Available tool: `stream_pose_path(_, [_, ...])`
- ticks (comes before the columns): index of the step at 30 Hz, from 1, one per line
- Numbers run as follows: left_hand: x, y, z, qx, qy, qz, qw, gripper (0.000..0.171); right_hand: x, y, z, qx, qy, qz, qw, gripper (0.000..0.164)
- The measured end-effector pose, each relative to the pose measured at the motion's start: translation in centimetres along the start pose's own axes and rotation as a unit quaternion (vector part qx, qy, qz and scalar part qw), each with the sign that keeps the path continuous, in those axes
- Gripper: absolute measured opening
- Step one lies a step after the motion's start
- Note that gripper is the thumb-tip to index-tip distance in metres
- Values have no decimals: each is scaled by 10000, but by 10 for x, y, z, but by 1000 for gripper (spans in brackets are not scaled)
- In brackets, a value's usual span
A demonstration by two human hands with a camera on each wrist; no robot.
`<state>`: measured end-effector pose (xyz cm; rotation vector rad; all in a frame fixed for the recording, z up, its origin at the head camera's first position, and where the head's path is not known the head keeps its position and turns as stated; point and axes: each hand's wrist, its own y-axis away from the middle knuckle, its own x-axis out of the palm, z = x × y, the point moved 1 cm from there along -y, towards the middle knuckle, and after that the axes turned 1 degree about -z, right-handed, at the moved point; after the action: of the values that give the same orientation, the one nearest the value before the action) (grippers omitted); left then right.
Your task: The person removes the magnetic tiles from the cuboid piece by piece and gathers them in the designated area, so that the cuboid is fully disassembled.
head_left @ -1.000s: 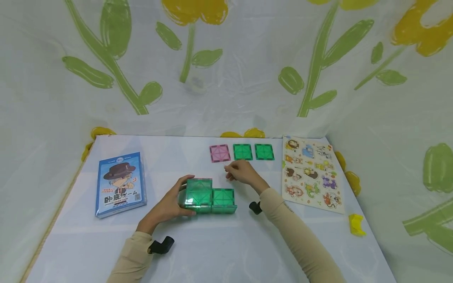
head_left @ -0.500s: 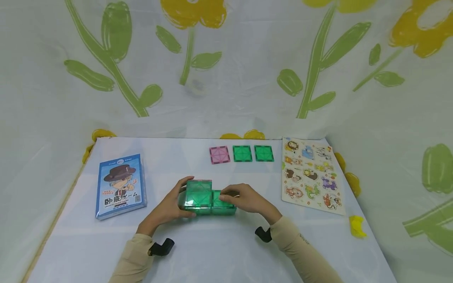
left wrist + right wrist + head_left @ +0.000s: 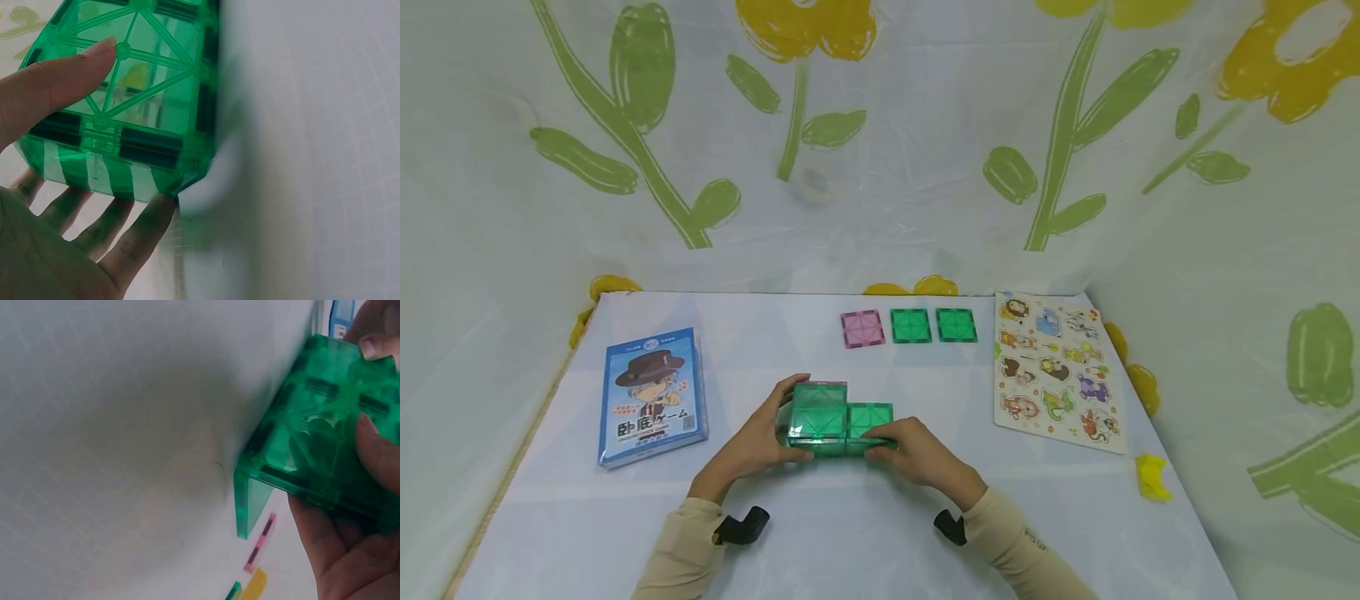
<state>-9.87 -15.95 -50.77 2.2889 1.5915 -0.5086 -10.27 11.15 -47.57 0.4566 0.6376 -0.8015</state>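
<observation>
Green tile block [image 3: 817, 410], at the middle of the bench [image 3: 850, 533], between two hands. Left grip [image 3: 754, 435]: thumb and fingers curled round the taller part, fingers partly hidden behind it in the head view. Right grip [image 3: 919, 454]: pinching the lower part's near edge. Both wrist views cut the block off; its interior is hard to make out.
</observation>
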Motion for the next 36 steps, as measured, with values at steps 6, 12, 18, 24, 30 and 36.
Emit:
stream_pose_path(6, [-1,0,0,1,-17,-13,10000,111,4,1,0,-4,-84,-100,9999,25])
stream_pose_path(12, [-2,-2,-2,-40,5,-14,10000,112,5,1,-1,-28,-73,-178,9998,25])
stream_pose_path(18, [-3,0,-2,-82,0,-39,10000,111,7,0,1,6,-88,-175,9998,25])
stream_pose_path(24, [-5,1,-2,-44,1,-52,10000,111,8,0,0,6,-58,-195,9998,25])
stream_pose_path(30, [-4,0,-2,-53,26,-45,10000,111,9,1,0,19,-68,-223,9997,25])
stream_pose_path(36, [-2,-3,-3,-90,34,-12,10000,111,9,4,-2,37,-110,-300,9995,25])
